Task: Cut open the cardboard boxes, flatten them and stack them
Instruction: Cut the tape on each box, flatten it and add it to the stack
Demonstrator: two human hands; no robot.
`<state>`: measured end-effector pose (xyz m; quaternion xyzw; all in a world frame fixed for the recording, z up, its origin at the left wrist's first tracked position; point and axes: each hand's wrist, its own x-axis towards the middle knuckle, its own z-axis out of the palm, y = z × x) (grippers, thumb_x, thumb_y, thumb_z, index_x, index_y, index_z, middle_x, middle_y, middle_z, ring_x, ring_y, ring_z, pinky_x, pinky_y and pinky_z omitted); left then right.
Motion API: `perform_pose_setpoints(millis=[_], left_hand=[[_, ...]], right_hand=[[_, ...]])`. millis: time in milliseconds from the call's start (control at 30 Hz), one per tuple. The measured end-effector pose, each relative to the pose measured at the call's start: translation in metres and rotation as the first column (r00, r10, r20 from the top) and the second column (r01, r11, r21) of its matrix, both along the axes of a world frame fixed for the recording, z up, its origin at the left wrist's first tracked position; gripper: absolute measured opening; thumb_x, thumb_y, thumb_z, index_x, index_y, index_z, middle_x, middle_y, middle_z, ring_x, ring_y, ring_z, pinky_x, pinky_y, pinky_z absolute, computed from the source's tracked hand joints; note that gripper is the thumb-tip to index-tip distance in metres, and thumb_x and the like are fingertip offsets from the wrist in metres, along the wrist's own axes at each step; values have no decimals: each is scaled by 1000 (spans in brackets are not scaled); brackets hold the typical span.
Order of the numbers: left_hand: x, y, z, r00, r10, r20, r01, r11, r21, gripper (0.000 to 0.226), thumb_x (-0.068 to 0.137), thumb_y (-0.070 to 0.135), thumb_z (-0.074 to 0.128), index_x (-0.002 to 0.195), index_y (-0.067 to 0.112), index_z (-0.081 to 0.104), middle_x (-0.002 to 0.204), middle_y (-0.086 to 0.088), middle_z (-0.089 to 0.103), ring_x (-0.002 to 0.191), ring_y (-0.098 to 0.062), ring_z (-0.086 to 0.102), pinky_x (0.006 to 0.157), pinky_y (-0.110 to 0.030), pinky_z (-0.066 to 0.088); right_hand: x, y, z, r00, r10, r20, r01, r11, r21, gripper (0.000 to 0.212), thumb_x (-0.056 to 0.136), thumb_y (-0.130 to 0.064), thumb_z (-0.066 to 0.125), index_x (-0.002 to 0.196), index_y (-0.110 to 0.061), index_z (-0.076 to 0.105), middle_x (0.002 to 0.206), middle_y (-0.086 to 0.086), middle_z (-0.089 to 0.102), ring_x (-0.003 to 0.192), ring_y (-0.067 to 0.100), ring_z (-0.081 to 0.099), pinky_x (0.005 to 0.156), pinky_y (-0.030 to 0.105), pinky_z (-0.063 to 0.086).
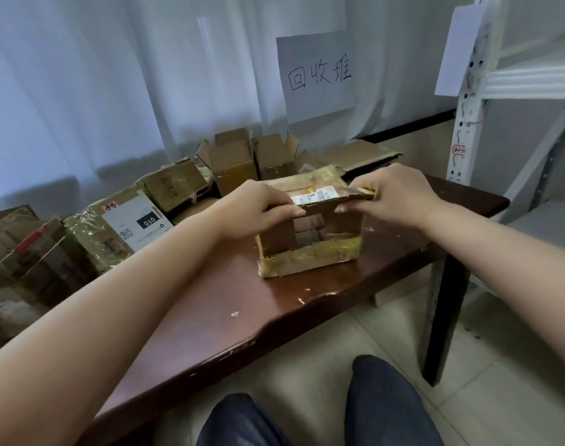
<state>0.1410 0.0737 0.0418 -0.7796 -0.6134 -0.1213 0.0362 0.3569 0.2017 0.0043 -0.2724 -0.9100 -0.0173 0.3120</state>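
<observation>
With both ends cut open, box near the bench's far right corner, long axis across the view. Left hand and right hand equally near, fingers pinching its top panel's near edge. Far side hidden; knife unseen.

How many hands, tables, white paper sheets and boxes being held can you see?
Hands: 2, left hand and right hand
Table: 1
White paper sheets: 2, written sign and blank sheet on the shelf
Held box: 1
Total: 6
</observation>
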Motion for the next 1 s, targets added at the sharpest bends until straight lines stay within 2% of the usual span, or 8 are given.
perform_pose_setpoints(millis=[167, 300, 467, 633, 733, 800, 900, 1000], left_hand=[[-11, 0, -1, 977, 130, 169, -141, 988, 57, 44, 96, 45, 51, 79, 7, 64, 64, -6, 53, 62, -19, 48, 62, -33, 38], [-14, 16, -9, 902, 225, 369, -261, 964, 48, 30, 92, 50, 55, 93, 21, 64, 83, 5, 65, 82, -17, 60, 72, -34, 47], [-13, 30, -14, 885, 176, 430, -229, 971, 72, 21, 93, 44, 57, 103, 26, 54, 88, 3, 61, 87, -19, 58, 78, -36, 48], [-19, 35, -17, 927, 188, 326, -238, 963, 122, 21, 94, 42, 56, 113, 34, 58, 116, 3, 55, 108, -20, 55, 91, -44, 48], [-19, 39, -16, 975, 212, -71, -176, 924, 339, 39, 95, 30, 55, 133, 40, 51, 147, -1, 39, 134, -27, 37, 104, -47, 38], [-19, 42, -20, 956, 130, -262, -55, 960, 276, 54, 97, 13, 48, 144, 38, 39, 158, 1, 26, 146, -26, 20, 115, -49, 22], [-32, 44, -35, 984, 83, -158, -70, 994, 81, 52, 101, 21, 38, 151, 33, 25, 160, 5, 16, 149, -18, 11, 118, -51, 15], [-38, 49, -41, 997, 60, -47, -61, 998, -4, 49, 102, 36, 33, 150, 34, 27, 159, 6, 21, 147, -14, 16, 117, -47, 21]], right_hand=[[-6, -11, -3, 958, -84, -274, 59, 993, -101, 46, 77, -58, 67, 110, -26, 64, 106, -5, 69, 98, 18, 62, 75, 30, 48], [-4, -10, -6, 957, -60, -284, 23, 991, -132, 37, 87, -50, 60, 116, -26, 61, 111, -4, 66, 103, 20, 60, 76, 32, 47], [-20, 2, -11, 922, -232, -311, 107, 923, -371, 26, 94, -50, 50, 104, -27, 59, 102, -4, 64, 102, 24, 57, 73, 35, 44], [-36, 11, -9, 930, -277, -242, 131, 865, -485, 32, 92, -48, 52, 94, -18, 60, 90, 0, 63, 88, 25, 58, 75, 40, 49], [-43, 18, -5, 945, -272, -184, 168, 881, -443, 36, 90, -49, 54, 91, -14, 62, 89, 4, 64, 87, 27, 58, 69, 36, 47], [-49, 20, -7, 931, -315, -184, 225, 893, -389, 38, 87, -55, 56, 95, -18, 61, 99, 5, 63, 89, 28, 59, 65, 32, 41], [-50, 10, -13, 892, -374, -254, 284, 900, -330, 43, 84, -51, 65, 110, -19, 53, 111, 2, 55, 90, 23, 55, 69, 30, 37], [-48, -6, -34, 921, -123, -370, 103, 992, -75, 17, 94, -25, 57, 103, -10, 57, 100, 6, 58, 76, 26, 57, 62, 32, 39]])
